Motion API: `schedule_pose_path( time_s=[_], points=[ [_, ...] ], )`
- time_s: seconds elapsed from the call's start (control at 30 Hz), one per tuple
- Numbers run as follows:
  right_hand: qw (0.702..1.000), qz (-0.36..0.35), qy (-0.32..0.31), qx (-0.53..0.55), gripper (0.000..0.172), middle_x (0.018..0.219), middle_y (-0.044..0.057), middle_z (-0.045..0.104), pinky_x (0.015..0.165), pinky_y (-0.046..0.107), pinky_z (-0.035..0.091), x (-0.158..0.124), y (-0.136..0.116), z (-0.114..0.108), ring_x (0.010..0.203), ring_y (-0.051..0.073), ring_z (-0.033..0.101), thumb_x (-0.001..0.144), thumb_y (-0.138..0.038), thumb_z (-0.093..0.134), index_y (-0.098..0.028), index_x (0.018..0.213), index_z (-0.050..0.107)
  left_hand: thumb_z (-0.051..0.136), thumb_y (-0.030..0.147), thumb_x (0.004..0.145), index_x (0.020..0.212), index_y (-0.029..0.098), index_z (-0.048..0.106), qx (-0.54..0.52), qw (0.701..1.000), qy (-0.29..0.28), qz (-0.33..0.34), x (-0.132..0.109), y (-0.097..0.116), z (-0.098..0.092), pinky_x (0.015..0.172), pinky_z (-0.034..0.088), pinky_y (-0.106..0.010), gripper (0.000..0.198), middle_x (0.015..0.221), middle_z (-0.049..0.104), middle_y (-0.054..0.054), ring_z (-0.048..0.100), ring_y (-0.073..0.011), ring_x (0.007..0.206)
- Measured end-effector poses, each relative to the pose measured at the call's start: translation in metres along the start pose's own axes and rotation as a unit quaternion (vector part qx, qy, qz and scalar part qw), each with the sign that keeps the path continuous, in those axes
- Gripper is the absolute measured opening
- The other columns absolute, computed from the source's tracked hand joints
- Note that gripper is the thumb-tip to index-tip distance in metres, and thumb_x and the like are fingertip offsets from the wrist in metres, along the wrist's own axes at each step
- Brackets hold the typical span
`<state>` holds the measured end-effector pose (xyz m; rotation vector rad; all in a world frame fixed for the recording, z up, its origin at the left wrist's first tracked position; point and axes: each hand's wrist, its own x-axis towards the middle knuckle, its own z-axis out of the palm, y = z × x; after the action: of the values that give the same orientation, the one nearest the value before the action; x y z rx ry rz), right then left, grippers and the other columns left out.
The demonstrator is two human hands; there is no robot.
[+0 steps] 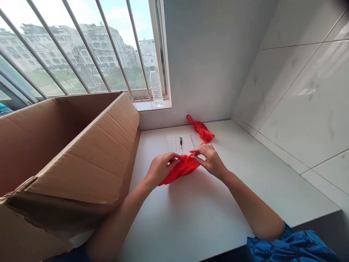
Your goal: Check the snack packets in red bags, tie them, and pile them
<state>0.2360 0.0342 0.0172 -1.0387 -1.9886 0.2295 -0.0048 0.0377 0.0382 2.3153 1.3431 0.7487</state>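
A red plastic bag [183,169] hangs bunched between my two hands, over the white tabletop. My left hand [163,166] pinches it at its upper left edge, thumb and fingers together. On the other side, my right hand [209,160] grips the bag's upper right part between thumb and fingers. Just beyond the hands lies a second red plastic bag [202,130], crumpled, with a loop reaching toward the wall. A white sheet of paper [188,142] with a black-capped pen [181,142] on it lies behind the held bag, which hides its near edge.
A large open cardboard box [89,156] stands at the left, its flap close to my left forearm. On the window sill is a clear plastic bottle [156,87]. A grey wall [207,62] and a tiled wall [305,94] bound the white table [261,182].
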Motion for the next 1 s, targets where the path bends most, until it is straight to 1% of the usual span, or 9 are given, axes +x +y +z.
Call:
schedule_pose_path(
  time_s=[0.17, 0.3, 0.4, 0.5, 0.67, 0.73, 0.8, 0.9, 1.0],
  points=[
    [0.994, 0.099, -0.040, 0.005, 0.022, 0.092, 0.004, 0.069, 0.074, 0.034, 0.046, -0.008, 0.025, -0.036, 0.089, 0.021, 0.061, 0.095, -0.037, 0.056, -0.026, 0.109, 0.069, 0.045, 0.034, 0.096, 0.110, 0.030, 0.068, 0.163, 0.980, 0.077, -0.082, 0.004, -0.013, -0.012, 0.059, 0.038, -0.027, 0.026, 0.082, 0.072, 0.002, 0.065, -0.0184, 0.077],
    [0.973, 0.195, -0.117, 0.026, 0.019, 0.101, 0.003, 0.069, 0.063, 0.030, 0.044, -0.014, 0.037, -0.057, 0.091, 0.020, 0.062, 0.092, -0.039, 0.057, -0.028, 0.096, 0.072, 0.038, 0.028, 0.098, 0.128, 0.032, 0.057, 0.235, 0.959, 0.029, -0.154, 0.003, -0.012, -0.021, 0.057, 0.037, -0.029, 0.036, 0.091, 0.073, 0.000, 0.065, -0.0207, 0.074],
    [0.964, 0.197, -0.163, 0.071, 0.016, 0.105, 0.001, 0.068, 0.071, 0.029, 0.046, -0.014, 0.028, -0.051, 0.095, 0.019, 0.062, 0.090, -0.038, 0.059, -0.027, 0.095, 0.070, 0.037, 0.022, 0.098, 0.129, 0.029, 0.056, 0.214, 0.974, 0.055, -0.050, 0.001, -0.003, -0.019, 0.076, 0.046, -0.033, 0.037, 0.125, 0.065, -0.003, 0.063, -0.0219, 0.100],
    [0.963, 0.182, -0.163, 0.117, 0.019, 0.102, 0.001, 0.069, 0.078, 0.030, 0.047, -0.012, 0.013, -0.031, 0.094, 0.018, 0.063, 0.090, -0.041, 0.061, -0.026, 0.102, 0.066, 0.044, 0.027, 0.099, 0.127, 0.030, 0.058, 0.184, 0.978, 0.043, 0.089, 0.000, 0.004, -0.006, 0.098, 0.042, -0.039, 0.031, 0.138, 0.057, -0.002, 0.056, -0.0229, 0.118],
    [0.982, 0.130, -0.125, 0.052, 0.014, 0.086, 0.001, 0.068, 0.076, 0.031, 0.042, -0.012, 0.002, -0.003, 0.078, 0.017, 0.059, 0.088, -0.036, 0.062, -0.022, 0.090, 0.066, 0.052, 0.027, 0.097, 0.103, 0.027, 0.068, 0.181, 0.972, 0.027, 0.145, -0.001, 0.000, 0.014, 0.091, 0.041, -0.040, 0.017, 0.101, 0.072, 0.001, 0.063, -0.0196, 0.092],
    [0.983, 0.133, -0.102, 0.081, 0.014, 0.080, 0.000, 0.066, 0.074, 0.030, 0.041, -0.011, 0.008, -0.005, 0.074, 0.016, 0.056, 0.089, -0.032, 0.059, -0.021, 0.082, 0.064, 0.052, 0.027, 0.097, 0.093, 0.025, 0.069, 0.139, 0.980, 0.073, 0.120, 0.000, -0.002, 0.012, 0.082, 0.043, -0.035, 0.018, 0.087, 0.071, 0.001, 0.062, -0.0172, 0.082],
    [0.973, 0.176, -0.034, 0.147, 0.018, 0.073, -0.002, 0.060, 0.068, 0.027, 0.040, -0.011, 0.019, -0.012, 0.070, 0.014, 0.053, 0.090, -0.033, 0.057, -0.021, 0.076, 0.059, 0.055, 0.028, 0.096, 0.090, 0.022, 0.067, 0.061, 0.984, 0.150, 0.071, 0.001, -0.003, 0.005, 0.072, 0.045, -0.031, 0.015, 0.083, 0.068, 0.000, 0.061, -0.0157, 0.077],
    [0.944, 0.234, 0.067, 0.221, 0.029, 0.064, -0.005, 0.046, 0.060, 0.025, 0.036, -0.010, 0.035, -0.024, 0.061, 0.012, 0.044, 0.089, -0.035, 0.057, -0.021, 0.066, 0.047, 0.058, 0.030, 0.093, 0.091, 0.020, 0.062, -0.097, 0.964, 0.248, 0.008, 0.004, -0.005, -0.006, 0.068, 0.047, -0.026, 0.011, 0.084, 0.065, -0.001, 0.061, -0.0147, 0.079],
    [0.943, 0.241, 0.064, 0.218, 0.028, 0.066, -0.004, 0.048, 0.060, 0.025, 0.039, -0.009, 0.039, -0.029, 0.063, 0.012, 0.046, 0.090, -0.037, 0.056, -0.020, 0.068, 0.049, 0.062, 0.029, 0.091, 0.103, 0.021, 0.058, -0.235, 0.936, 0.260, 0.001, 0.004, -0.003, -0.012, 0.079, 0.051, -0.028, 0.015, 0.097, 0.063, -0.003, 0.062, -0.0166, 0.093]
  ],
)
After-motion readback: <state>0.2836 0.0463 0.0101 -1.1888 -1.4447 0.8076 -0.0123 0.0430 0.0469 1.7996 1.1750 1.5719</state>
